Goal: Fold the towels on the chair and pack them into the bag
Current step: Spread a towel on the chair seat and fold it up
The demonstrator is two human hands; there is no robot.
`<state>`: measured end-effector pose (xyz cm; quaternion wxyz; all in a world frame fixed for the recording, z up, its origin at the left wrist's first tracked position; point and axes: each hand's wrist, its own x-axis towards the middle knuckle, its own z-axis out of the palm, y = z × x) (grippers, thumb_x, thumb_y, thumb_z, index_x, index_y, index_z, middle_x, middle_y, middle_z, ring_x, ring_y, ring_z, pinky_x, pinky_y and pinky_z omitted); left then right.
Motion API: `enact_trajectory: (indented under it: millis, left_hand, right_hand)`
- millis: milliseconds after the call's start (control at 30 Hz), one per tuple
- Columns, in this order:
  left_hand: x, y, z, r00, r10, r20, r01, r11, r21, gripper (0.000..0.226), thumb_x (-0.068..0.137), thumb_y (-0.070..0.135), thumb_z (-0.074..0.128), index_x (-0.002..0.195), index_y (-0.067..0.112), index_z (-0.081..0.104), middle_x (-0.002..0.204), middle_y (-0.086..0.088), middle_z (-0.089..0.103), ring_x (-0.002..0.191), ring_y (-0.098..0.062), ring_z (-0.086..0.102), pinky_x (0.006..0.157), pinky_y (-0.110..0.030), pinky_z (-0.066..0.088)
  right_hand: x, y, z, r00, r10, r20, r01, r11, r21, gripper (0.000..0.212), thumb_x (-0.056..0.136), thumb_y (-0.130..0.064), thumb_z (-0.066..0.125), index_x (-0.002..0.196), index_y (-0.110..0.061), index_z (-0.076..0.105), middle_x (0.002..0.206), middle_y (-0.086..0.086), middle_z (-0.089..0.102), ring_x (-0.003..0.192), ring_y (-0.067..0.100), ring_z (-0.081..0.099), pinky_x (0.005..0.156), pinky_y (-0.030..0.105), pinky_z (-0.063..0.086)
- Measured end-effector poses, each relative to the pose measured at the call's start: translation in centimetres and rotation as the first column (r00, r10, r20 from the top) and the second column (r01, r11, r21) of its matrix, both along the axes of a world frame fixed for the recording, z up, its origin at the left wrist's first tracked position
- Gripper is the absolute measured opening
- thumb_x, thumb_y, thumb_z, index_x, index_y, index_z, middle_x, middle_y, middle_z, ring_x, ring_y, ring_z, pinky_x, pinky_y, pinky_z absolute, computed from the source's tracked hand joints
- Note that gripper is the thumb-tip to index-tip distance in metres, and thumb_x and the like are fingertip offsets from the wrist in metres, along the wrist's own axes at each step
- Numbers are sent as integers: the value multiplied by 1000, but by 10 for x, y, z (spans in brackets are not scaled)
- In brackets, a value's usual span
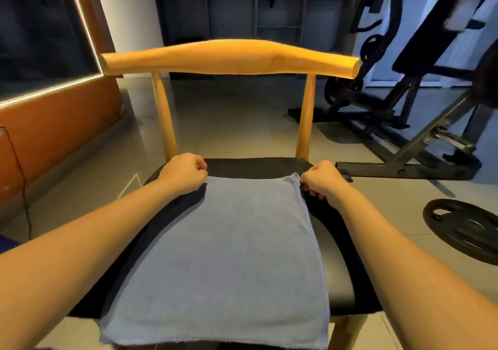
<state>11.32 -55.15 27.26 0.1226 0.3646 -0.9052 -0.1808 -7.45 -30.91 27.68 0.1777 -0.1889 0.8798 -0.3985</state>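
This is a gym room with a grey tiled floor (229,112). In the middle of it stands a chair (231,57) with a light wood back and a black seat (336,268).

A blue-grey towel (223,255) lies spread out on the seat, smooth and flat. Its near edge hangs a little over the front of the seat. The black seat shows on both sides of the towel and behind it.

The left hand (183,173) holds the far left corner of the towel. Its fingers are curled in tight and close together, and they pinch the corner against the thumb. The right hand (323,182) holds the far right corner the same way, with its fingers curled under and clamped on the cloth. Both hands sit low on the seat, just in front of the two wood posts of the chair back. Both arms are bare and reach forward along the sides of the towel.

On the floor to the right of the chair, a round black weight plate (463,231) lies flat. Behind it stands a black metal gym machine (404,107) with a slanted bench.

To the left is an orange wall (54,128). On it is a dark panel (40,34) with a bright strip of light along its edge. A thin dark cable (25,201) hangs down by this wall.

Far at the back is a grey shelf (256,7) made of many square boxes. Some small dark things sit on it, too blurry to tell what they are.
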Motion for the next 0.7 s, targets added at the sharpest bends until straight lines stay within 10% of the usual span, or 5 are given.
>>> enact_trajectory:
  millis: [133, 400, 700]
  left_hand:
    - [31, -36, 1, 999, 34, -6, -32, 971, 237, 15, 100, 18, 61, 108, 17, 73, 111, -2, 69, 109, -22, 62, 95, -33, 44]
    - [33, -40, 14, 997, 38, -74, 6, 859, 512, 17, 85, 22, 79, 87, 8, 69, 99, -13, 69, 95, -26, 66, 76, -31, 53]
    - [37, -60, 18, 966, 185, -179, 42, 572, 819, 37, 90, 20, 73, 125, 11, 65, 120, -13, 66, 106, -26, 66, 73, -33, 58]
  right_hand:
    - [8, -8, 2, 998, 54, 15, -54, 999, -1, 36, 94, -40, 68, 79, -8, 59, 63, 8, 56, 55, 18, 50, 50, 29, 38]
    - [6, -9, 8, 994, 27, 105, -24, 999, -37, 26, 90, -20, 74, 73, -6, 61, 65, 8, 51, 57, 18, 42, 50, 28, 35]
    - [-15, -4, 6, 956, -18, 293, 27, 999, -27, 29, 98, -17, 64, 71, -7, 61, 57, 3, 54, 50, 11, 38, 48, 23, 29]
